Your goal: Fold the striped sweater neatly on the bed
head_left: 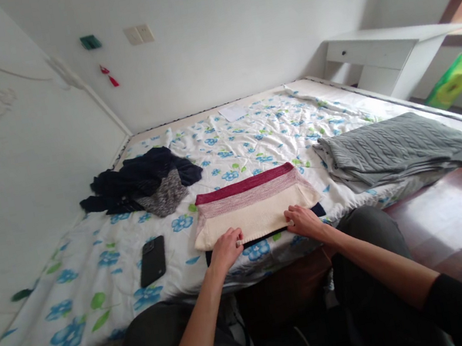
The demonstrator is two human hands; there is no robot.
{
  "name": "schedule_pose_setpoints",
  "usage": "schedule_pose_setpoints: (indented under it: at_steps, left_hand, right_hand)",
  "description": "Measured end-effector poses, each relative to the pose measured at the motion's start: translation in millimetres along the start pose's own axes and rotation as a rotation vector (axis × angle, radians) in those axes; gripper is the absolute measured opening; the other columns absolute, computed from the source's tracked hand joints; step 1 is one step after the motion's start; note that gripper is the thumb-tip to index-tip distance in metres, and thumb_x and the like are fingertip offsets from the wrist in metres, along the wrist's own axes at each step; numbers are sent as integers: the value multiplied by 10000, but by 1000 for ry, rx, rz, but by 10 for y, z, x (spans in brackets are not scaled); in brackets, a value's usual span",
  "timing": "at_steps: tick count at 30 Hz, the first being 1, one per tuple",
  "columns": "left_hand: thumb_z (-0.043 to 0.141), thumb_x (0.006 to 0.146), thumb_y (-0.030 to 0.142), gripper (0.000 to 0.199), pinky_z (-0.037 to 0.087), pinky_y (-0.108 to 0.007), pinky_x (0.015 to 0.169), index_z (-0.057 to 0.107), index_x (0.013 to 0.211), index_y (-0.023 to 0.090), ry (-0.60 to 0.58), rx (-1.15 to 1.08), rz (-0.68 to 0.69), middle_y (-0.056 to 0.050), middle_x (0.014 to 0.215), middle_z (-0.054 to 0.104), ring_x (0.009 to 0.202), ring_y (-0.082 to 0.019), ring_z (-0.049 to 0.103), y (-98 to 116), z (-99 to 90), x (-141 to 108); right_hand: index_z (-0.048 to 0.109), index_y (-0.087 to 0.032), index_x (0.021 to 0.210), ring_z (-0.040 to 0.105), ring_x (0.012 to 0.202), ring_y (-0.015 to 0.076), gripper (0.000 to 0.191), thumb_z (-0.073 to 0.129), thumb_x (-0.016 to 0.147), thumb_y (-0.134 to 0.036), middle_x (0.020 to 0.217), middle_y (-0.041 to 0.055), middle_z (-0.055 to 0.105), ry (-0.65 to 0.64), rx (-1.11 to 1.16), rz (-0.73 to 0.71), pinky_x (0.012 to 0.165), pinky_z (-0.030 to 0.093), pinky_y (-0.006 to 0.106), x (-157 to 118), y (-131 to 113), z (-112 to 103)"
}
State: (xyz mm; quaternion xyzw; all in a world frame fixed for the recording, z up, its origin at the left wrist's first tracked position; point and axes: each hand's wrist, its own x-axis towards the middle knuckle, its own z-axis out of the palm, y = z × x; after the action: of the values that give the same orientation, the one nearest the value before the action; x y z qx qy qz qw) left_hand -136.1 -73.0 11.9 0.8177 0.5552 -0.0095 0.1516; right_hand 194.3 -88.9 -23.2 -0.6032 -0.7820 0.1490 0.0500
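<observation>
A knit sweater point(255, 207), banded in maroon, pinkish and cream, lies folded flat on the bed in front of me. Along its near edge, my left hand point(227, 245) pinches the cream hem at the left. My right hand point(303, 221) grips the same hem farther right, fingers curled over it. A dark navy layer shows beneath the sweater at its near edge and right corner. Parts of the fingertips are hidden by the hands themselves.
A black phone point(152, 261) lies to the left on the floral sheet point(110, 277). Behind it is a heap of dark clothes point(142, 176). Folded grey cable-knit garments point(396, 144) are stacked at the right. A white desk point(375, 52) stands beyond the bed.
</observation>
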Motion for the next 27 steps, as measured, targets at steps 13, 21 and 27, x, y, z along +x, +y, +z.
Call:
schedule_pose_setpoints:
  at_steps: [13, 21, 27]
  left_hand:
    - [674, 950, 84, 217, 505, -331, 963, 740, 1077, 247, 3, -43, 146, -64, 1123, 757, 1141, -250, 703, 170, 127, 59]
    - [642, 885, 95, 207, 453, -299, 800, 722, 1004, 244, -41, -144, 70, -24, 933, 767, 896, -219, 714, -44, 140, 1]
    - [650, 866, 100, 194, 423, -300, 782, 705, 980, 247, -55, -131, 98, -23, 945, 783, 890, -219, 713, -69, 148, 7]
  right_hand:
    - [775, -211, 1227, 663, 1128, 240, 170, 667, 1096, -197, 1222, 97, 752, 82, 34, -371, 1001, 487, 321, 169, -252, 230]
    - [822, -208, 1182, 738, 1132, 235, 278, 676, 976, -91, 1199, 85, 789, -19, 85, -119, 890, 480, 264, 67, 26, -13]
    - [845, -193, 1124, 743, 1134, 258, 269, 707, 916, -94, 1161, 90, 797, -13, 109, -120, 940, 500, 283, 7, 191, -43]
